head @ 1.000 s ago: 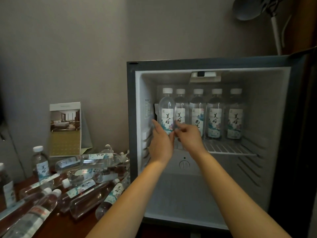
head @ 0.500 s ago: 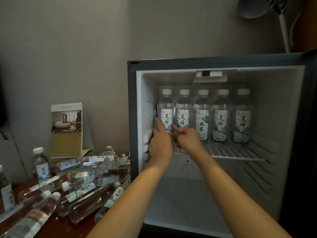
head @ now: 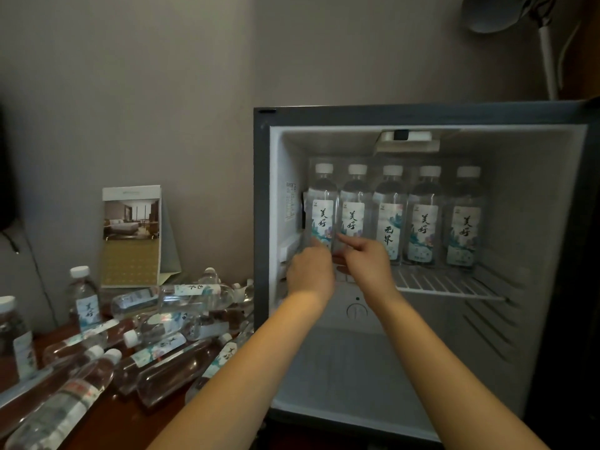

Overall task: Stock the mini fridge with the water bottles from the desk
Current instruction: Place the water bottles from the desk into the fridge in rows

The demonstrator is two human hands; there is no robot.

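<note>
Left hand (head: 310,271) grips the leftmost clear plastic bottle (head: 322,203); right hand (head: 367,263), forefinger straight, touches its neighbour (head: 354,203); jolting could topple both.

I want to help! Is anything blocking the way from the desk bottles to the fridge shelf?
Nothing visible does. The grey mini fridge stands open, and its white wire shelf is bare in front of the five clear water bottles along the back. Only the left hand and right hand are at its left end.
</note>
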